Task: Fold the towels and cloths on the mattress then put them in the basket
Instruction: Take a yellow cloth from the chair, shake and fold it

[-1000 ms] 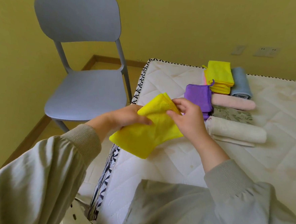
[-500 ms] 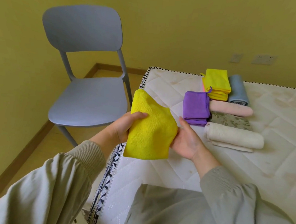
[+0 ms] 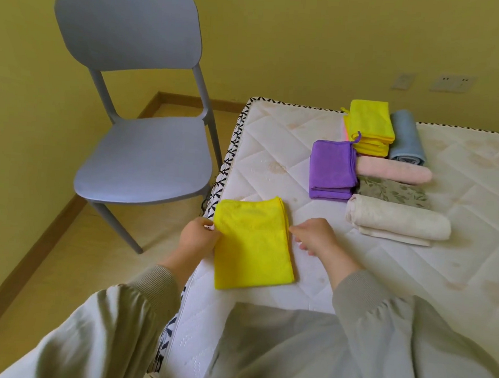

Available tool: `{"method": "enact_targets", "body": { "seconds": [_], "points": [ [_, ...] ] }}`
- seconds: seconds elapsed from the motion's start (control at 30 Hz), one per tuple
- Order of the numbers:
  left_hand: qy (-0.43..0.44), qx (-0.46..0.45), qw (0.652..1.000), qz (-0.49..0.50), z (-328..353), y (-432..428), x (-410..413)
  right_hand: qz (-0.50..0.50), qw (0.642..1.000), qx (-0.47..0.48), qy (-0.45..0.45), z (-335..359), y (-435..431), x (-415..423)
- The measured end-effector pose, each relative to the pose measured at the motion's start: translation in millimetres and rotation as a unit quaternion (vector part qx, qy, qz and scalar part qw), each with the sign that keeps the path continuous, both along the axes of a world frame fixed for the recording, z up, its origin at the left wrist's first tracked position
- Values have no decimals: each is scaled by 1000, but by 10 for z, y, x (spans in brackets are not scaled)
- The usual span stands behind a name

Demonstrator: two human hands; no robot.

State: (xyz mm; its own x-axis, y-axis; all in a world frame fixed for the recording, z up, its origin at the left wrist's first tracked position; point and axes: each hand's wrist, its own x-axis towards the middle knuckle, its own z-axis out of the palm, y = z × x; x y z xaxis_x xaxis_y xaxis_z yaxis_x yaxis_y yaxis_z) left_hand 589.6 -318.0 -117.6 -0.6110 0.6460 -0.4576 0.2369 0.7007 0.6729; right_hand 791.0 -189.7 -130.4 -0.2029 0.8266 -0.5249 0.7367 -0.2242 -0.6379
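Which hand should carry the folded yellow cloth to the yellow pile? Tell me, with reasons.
Right, probably. The right hand lies beside the yellow cloth on the side facing the yellow pile, far right on the mattress. The left hand is at the opposite edge.

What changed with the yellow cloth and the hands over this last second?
The yellow cloth, held up in both hands before, now lies folded flat on the mattress near its edge. The left hand still touches its side; the right hand has let go. The folded piles behind stayed put.
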Motion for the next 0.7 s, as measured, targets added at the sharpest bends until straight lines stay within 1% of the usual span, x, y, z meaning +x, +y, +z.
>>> {"method": "enact_targets", "body": {
  "seconds": [0.07, 0.13, 0.2, 0.27, 0.33, 0.5, 0.6, 0.7],
  "points": [
    [12, 2, 1000, -1, 2, 13, -24, -55, 997, -45, 32, -13, 47, -8],
    [-38, 10, 999, 33, -22, 40, -55, -92, 990, -88, 62, -51, 51, -16],
    [-114, 1, 990, 78, -38, 60, -82, -100, 984, -120, 86, -80, 56, -55],
    [-158, -4, 982, 106, -31, 96, -94, -97, 981, -133, 99, -96, 71, -101],
    [-161, -1, 981, 107, -26, 155, -122, -97, 980, -134, 110, -111, 92, -127],
    [-170, 13, 983, 61, -3, 298, -186, -92, 972, -160, 146, -157, 115, -155],
    [-158, 74, 984, 23, 36, 366, -169, -82, 966, -175, 173, -185, 118, -165],
    [-125, 126, 984, 7, 28, 380, -186, -55, 971, -122, 200, -198, 125, -168]
  ]
}}
